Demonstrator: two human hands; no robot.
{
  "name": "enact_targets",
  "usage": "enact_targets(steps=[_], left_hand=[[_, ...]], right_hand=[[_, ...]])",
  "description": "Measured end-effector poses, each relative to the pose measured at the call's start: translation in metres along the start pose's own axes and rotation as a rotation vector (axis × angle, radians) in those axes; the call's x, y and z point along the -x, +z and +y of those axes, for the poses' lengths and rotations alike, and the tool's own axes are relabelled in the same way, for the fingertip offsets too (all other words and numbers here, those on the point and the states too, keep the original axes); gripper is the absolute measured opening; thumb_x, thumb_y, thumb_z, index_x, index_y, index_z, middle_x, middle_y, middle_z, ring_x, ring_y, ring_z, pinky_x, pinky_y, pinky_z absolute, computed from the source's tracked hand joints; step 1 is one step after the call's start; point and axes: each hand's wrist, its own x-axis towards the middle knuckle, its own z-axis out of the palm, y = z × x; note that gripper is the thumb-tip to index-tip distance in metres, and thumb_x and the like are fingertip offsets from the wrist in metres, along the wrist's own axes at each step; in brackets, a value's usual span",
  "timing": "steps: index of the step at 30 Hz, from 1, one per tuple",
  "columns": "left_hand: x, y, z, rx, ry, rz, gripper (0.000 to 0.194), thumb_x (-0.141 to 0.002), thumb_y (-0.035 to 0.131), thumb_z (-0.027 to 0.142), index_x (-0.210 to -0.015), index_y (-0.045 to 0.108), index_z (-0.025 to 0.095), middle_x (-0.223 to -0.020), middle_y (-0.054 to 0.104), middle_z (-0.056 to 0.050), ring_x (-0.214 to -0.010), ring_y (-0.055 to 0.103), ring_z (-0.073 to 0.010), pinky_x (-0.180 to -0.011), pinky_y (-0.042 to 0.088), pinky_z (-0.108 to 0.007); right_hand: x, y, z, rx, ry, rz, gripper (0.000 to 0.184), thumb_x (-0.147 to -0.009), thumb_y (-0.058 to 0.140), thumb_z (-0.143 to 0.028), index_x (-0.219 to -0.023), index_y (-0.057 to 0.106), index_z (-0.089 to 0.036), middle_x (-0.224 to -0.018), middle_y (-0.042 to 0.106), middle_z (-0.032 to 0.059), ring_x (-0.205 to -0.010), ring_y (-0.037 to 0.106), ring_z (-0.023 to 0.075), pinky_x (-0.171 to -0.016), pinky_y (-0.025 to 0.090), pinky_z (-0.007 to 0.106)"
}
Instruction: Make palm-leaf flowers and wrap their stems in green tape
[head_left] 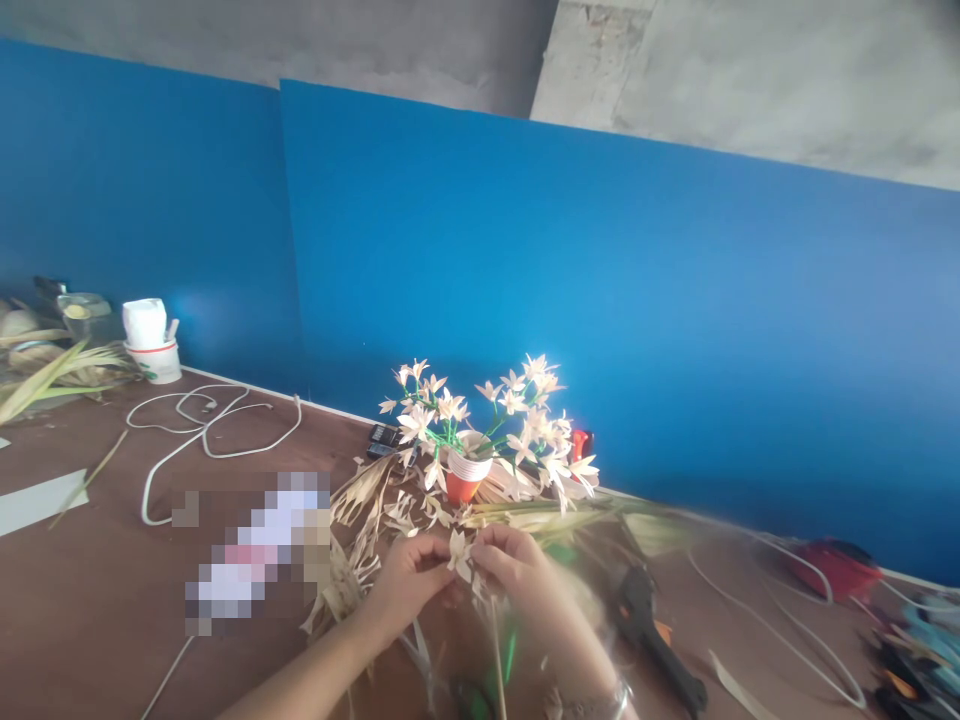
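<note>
Between my two hands, low in the middle of the head view, is a small cream flower (460, 556) with pointed petals. My left hand (409, 580) pinches it from the left with thumb and fingers. From the other side, my right hand (508, 560) has its fingers closed on the flower's edge. Just beyond stands a red and white cup (466, 478) holding green stems with many similar cream flowers (536, 430). Dried, straw-coloured leaf strips (367, 500) lie around the cup and beside my left hand.
A black glue gun (652, 635) lies right of my right arm. White cables (202, 430) loop on the brown table (112, 620). A white cup (154, 360) stands at the back left, before the blue partition (600, 300). A red item (836, 570) sits far right.
</note>
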Motion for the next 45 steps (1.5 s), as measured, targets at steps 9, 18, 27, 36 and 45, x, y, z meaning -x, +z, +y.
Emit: enact_targets(steps=[9, 18, 27, 36, 45], left_hand=[[0.003, 0.002, 0.002, 0.029, -0.05, -0.061, 0.022, -0.059, 0.074, 0.033, -0.064, 0.065, 0.014, -0.049, 0.065, 0.0, -0.046, 0.058, -0.0135, -0.049, 0.043, -0.023], [0.006, 0.0, 0.0, 0.025, -0.056, -0.034, 0.021, -0.06, 0.074, 0.032, -0.063, 0.063, 0.015, -0.045, 0.062, 0.002, -0.039, 0.053, -0.011, -0.044, 0.04, -0.021], [0.005, -0.002, -0.002, 0.058, -0.083, -0.12, 0.026, -0.062, 0.074, 0.036, -0.064, 0.059, 0.015, -0.045, 0.062, 0.001, -0.038, 0.052, -0.0104, -0.039, 0.036, -0.019], [0.009, -0.004, 0.004, -0.057, -0.157, -0.329, 0.018, -0.061, 0.073, 0.031, -0.058, 0.067, 0.014, -0.043, 0.06, 0.001, -0.037, 0.05, -0.0108, -0.04, 0.033, -0.021], [0.013, -0.002, 0.011, -0.079, -0.192, -0.393, 0.018, -0.059, 0.075, 0.032, -0.057, 0.068, 0.016, -0.045, 0.059, 0.001, -0.041, 0.053, -0.0126, -0.043, 0.036, -0.022]], right_hand=[[0.001, 0.003, -0.001, -0.038, -0.028, -0.001, 0.012, -0.071, 0.059, -0.025, -0.064, 0.057, -0.015, -0.052, 0.051, -0.0037, -0.05, 0.046, 0.0094, -0.05, 0.033, 0.021], [0.003, 0.004, -0.005, -0.053, 0.004, -0.004, 0.013, -0.071, 0.059, -0.024, -0.062, 0.055, -0.016, -0.049, 0.045, -0.0061, -0.047, 0.038, 0.007, -0.048, 0.027, 0.02], [0.005, 0.001, -0.003, -0.128, -0.043, -0.08, 0.025, -0.069, 0.063, -0.026, -0.093, 0.063, -0.018, -0.08, 0.061, 0.001, -0.071, 0.057, 0.0156, -0.066, 0.043, 0.026], [0.008, -0.012, -0.005, 0.079, -0.188, -0.331, 0.007, -0.067, 0.066, -0.018, -0.07, 0.072, -0.02, -0.106, 0.059, 0.0033, -0.094, 0.056, 0.0205, -0.082, 0.04, 0.03], [0.012, -0.012, -0.011, 0.173, -0.118, -0.311, 0.005, -0.065, 0.069, -0.018, -0.065, 0.073, -0.022, -0.108, 0.061, 0.0023, -0.091, 0.058, 0.021, -0.079, 0.041, 0.03]])
